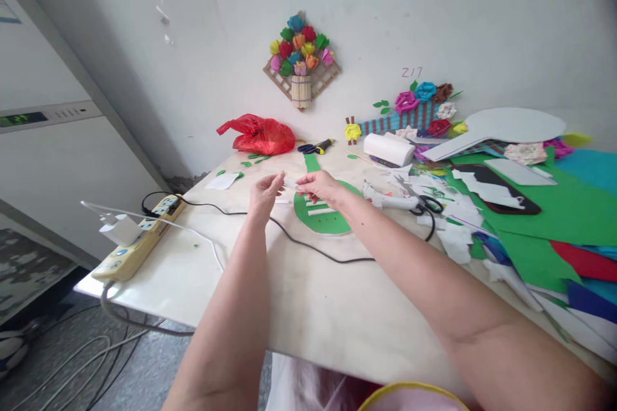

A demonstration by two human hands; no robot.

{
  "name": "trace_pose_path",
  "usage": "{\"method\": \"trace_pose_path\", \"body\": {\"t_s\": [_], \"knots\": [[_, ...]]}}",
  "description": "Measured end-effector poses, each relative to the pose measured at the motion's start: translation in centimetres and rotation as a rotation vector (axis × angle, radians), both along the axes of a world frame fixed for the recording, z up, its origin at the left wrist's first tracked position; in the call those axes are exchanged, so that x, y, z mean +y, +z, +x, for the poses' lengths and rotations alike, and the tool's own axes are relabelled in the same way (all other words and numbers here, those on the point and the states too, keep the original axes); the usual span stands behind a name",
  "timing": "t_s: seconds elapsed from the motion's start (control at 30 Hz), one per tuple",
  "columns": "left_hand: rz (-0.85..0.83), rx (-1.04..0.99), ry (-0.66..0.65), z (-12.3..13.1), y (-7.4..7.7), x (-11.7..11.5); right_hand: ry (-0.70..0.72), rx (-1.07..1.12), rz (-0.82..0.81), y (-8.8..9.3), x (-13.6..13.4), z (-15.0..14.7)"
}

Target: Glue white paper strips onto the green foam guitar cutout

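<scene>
My left hand (264,192) and my right hand (319,187) meet over the table, each pinching one end of a small white paper strip (289,183). Just beyond my right hand lies a green paddle-shaped paper cut-out (324,217) with white strips stuck on it. A white glue gun (388,199) lies to the right of that hand, its black cord (308,245) running across the table under my arms.
A yellow power strip (137,239) with a white plug sits at the table's left edge. A red plastic bag (258,135), scissors (314,147) and a white box (388,148) lie at the back. Coloured paper sheets (544,212) and scraps cover the right side. Paper flower crafts (301,58) hang on the wall.
</scene>
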State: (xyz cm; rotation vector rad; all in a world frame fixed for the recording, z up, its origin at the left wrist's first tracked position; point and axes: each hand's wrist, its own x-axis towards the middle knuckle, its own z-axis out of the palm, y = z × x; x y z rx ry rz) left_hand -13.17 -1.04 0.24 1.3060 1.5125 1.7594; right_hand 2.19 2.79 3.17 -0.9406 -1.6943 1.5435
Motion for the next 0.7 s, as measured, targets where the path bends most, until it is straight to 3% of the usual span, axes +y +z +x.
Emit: {"method": "trace_pose_path", "body": {"t_s": [0.1, 0.2, 0.4, 0.7], "knots": [[0.008, -0.086, -0.189, 1.4, 0.0, -0.2, 0.022, -0.022, 0.008, -0.1, -0.1, 1.3], [-0.034, -0.048, -0.274, 2.1, 0.1, -0.5, 0.031, -0.049, 0.047, 0.0, -0.2, 2.4], [-0.041, -0.007, -0.25, 2.9, 0.2, -0.5, -0.011, -0.055, 0.037, 0.5, -0.5, 3.9], [-0.02, -0.016, -0.218, 4.4, 0.2, -0.4, -0.025, 0.079, 0.006, -0.5, -0.4, 4.2]]}}
